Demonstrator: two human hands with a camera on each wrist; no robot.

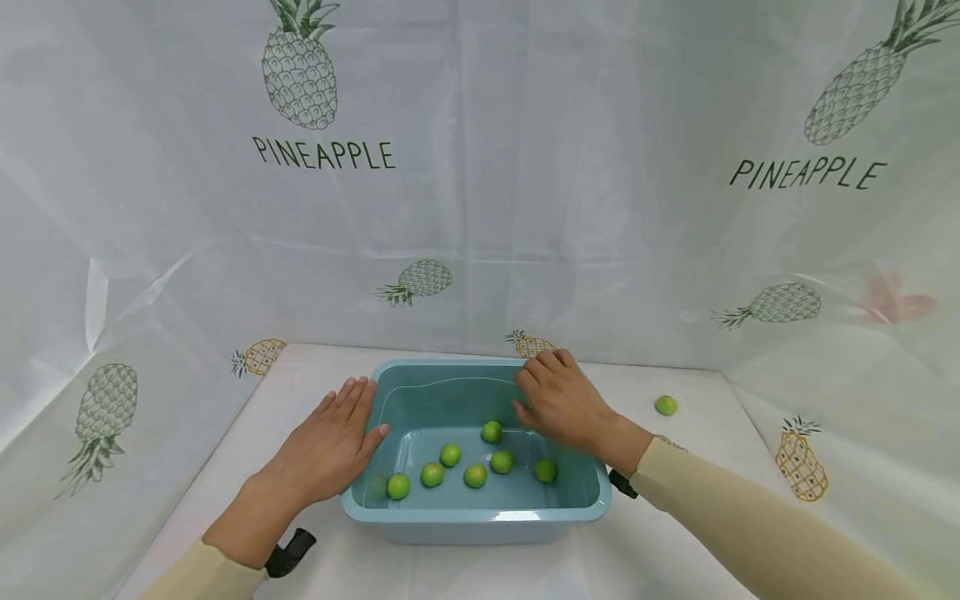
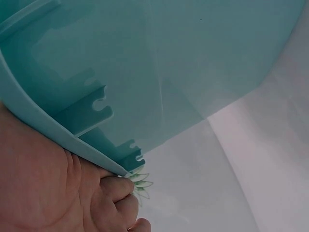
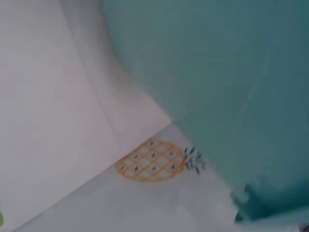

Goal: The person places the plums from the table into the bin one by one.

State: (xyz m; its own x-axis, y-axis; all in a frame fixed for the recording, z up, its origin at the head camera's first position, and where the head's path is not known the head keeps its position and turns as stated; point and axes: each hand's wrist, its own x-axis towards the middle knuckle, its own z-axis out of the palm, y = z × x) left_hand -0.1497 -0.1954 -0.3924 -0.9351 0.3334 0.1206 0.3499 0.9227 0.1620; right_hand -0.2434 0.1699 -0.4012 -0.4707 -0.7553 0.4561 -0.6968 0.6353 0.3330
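A light blue plastic basin point(image 1: 480, 517) stands on the table with several small green limes point(image 1: 476, 476) on its floor. My left hand point(image 1: 330, 442) lies along the basin's left rim, fingers straight and together, thumb over the inside. The left wrist view shows its palm point(image 2: 43, 179) against the rim, beside notched tabs beneath it. At the far right corner, my right hand point(image 1: 562, 400) is over the rim with bent fingers and its thumb inside. What its fingertips touch is hidden; the right wrist view shows mostly the basin's outer wall point(image 3: 207, 58).
One lime point(image 1: 666, 405) lies on the white tabletop point(image 1: 675, 500) to the right of the basin. A pale sheet point(image 1: 495, 208) printed with pineapples hangs behind and at both sides. A thin light line runs along the basin's inner wall.
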